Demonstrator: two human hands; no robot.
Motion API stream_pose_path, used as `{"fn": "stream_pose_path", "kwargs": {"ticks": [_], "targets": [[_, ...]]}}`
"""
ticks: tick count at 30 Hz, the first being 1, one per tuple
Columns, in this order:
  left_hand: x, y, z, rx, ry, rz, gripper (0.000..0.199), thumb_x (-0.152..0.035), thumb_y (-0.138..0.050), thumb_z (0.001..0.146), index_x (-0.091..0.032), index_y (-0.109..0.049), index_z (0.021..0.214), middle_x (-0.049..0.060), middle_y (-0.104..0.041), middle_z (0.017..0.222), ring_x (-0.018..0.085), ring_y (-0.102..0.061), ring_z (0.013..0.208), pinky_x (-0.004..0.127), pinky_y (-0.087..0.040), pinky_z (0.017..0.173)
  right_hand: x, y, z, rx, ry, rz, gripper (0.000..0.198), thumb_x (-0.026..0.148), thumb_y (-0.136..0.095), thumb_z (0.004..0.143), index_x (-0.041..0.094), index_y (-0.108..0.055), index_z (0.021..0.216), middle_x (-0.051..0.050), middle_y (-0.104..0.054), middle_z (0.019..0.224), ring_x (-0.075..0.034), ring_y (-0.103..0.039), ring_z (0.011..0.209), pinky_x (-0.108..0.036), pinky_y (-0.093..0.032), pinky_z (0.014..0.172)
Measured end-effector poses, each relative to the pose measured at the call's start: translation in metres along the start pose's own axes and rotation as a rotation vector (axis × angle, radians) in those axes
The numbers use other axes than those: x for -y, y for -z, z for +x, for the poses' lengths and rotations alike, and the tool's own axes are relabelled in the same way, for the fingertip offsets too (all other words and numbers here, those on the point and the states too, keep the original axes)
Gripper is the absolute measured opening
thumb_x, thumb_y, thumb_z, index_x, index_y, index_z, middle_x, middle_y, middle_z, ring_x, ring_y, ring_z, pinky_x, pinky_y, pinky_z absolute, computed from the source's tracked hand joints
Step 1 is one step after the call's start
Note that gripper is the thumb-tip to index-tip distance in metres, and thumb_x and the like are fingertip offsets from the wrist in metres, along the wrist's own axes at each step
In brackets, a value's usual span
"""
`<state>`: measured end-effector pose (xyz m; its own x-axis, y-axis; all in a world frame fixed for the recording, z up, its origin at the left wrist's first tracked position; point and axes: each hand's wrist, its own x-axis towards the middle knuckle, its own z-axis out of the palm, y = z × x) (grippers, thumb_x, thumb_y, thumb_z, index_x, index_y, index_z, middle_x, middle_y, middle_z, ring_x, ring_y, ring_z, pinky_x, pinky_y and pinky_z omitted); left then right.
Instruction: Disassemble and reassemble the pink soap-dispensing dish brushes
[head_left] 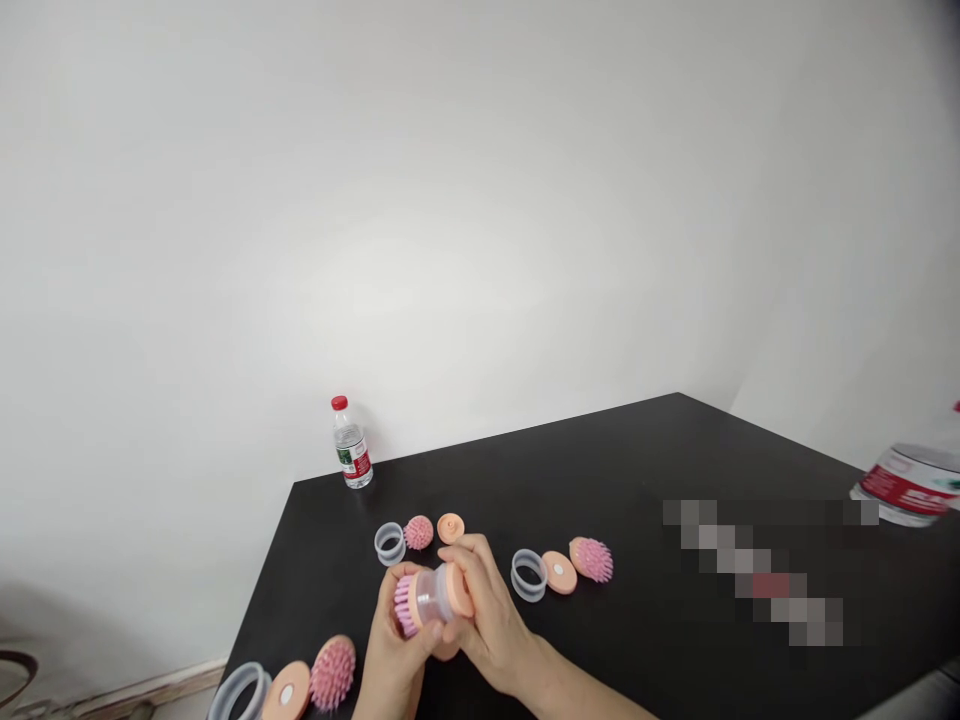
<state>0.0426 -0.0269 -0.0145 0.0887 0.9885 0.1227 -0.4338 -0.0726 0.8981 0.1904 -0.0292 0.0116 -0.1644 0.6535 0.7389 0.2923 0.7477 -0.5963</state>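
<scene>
Both my hands hold one small brush [433,596] above the table, tilted on its side. It has pink bristles, a translucent middle and a peach cap. Around the bristle end wrap the fingers of my left hand [397,640]. My right hand [491,620] grips the cap end. A peach piece [447,651] shows partly below the hands, mostly hidden. Just beyond them lie a translucent ring [390,545], a pink bristle head [418,533] and a peach cap [451,528]. To the right are another ring [529,576], a peach disc [559,572] and a bristle head [592,559].
At the near left of the black table [585,450] lie a third ring [244,690], a disc [288,692] and a bristle head [333,673]. A water bottle [352,447] stands by the wall. Another bottle [911,485] is at the right, near a pixelated patch.
</scene>
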Motion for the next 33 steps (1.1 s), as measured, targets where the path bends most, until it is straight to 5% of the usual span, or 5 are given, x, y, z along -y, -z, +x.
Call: {"fn": "stream_pose_path", "kwargs": {"ticks": [5, 12, 21, 26, 33], "targets": [[-0.007, -0.009, -0.005, -0.004, -0.022, -0.013, 0.053, -0.036, -0.091, 0.057, -0.022, -0.060, 0.098, -0.001, -0.065, 0.079, 0.013, -0.058, 0.067, 0.023, -0.048, 0.063, 0.001, -0.002, -0.003, 0.076, -0.026, 0.101, 0.060, 0.069, -0.029, 0.098, 0.022, -0.042, 0.133, -0.011, -0.053, 0.113, -0.026, -0.058, 0.100, -0.042, -0.053, 0.089], [-0.012, -0.014, -0.007, -0.040, -0.074, 0.078, 0.053, -0.043, -0.092, 0.054, -0.020, -0.061, 0.090, -0.001, -0.063, 0.074, 0.013, -0.054, 0.064, 0.022, -0.045, 0.060, -0.001, -0.002, -0.007, 0.128, 0.047, 0.060, 0.069, 0.069, -0.031, 0.097, 0.021, -0.031, 0.147, -0.018, -0.047, 0.140, -0.033, -0.046, 0.131, -0.050, -0.042, 0.108], [-0.031, -0.028, -0.013, -0.166, -0.314, 0.337, 0.038, -0.035, -0.091, 0.056, -0.022, -0.068, 0.084, 0.002, -0.065, 0.083, 0.023, -0.060, 0.081, 0.030, -0.049, 0.072, 0.008, 0.000, -0.009, 0.205, -0.209, 0.178, 0.066, 0.071, -0.024, 0.097, 0.028, -0.035, 0.145, -0.013, -0.050, 0.141, -0.030, -0.052, 0.129, -0.048, -0.043, 0.107], [-0.026, -0.025, -0.013, -0.156, -0.313, 0.299, 0.041, -0.034, -0.092, 0.053, -0.023, -0.065, 0.081, 0.002, -0.066, 0.087, 0.022, -0.062, 0.080, 0.029, -0.050, 0.071, 0.007, 0.005, 0.000, 0.195, 0.000, 0.173, 0.058, 0.064, -0.029, 0.100, 0.027, -0.038, 0.144, -0.013, -0.053, 0.141, -0.031, -0.043, 0.139, -0.051, -0.040, 0.112], [-0.006, -0.009, -0.007, 0.011, -0.132, 0.160, 0.049, -0.030, -0.095, 0.043, -0.021, -0.064, 0.080, -0.001, -0.061, 0.076, 0.019, -0.059, 0.071, 0.028, -0.050, 0.066, 0.008, 0.018, 0.010, 0.283, 0.353, 0.015, 0.055, 0.049, -0.035, 0.104, 0.018, -0.036, 0.150, -0.018, -0.052, 0.146, -0.032, -0.031, 0.148, -0.058, -0.031, 0.117]]}}
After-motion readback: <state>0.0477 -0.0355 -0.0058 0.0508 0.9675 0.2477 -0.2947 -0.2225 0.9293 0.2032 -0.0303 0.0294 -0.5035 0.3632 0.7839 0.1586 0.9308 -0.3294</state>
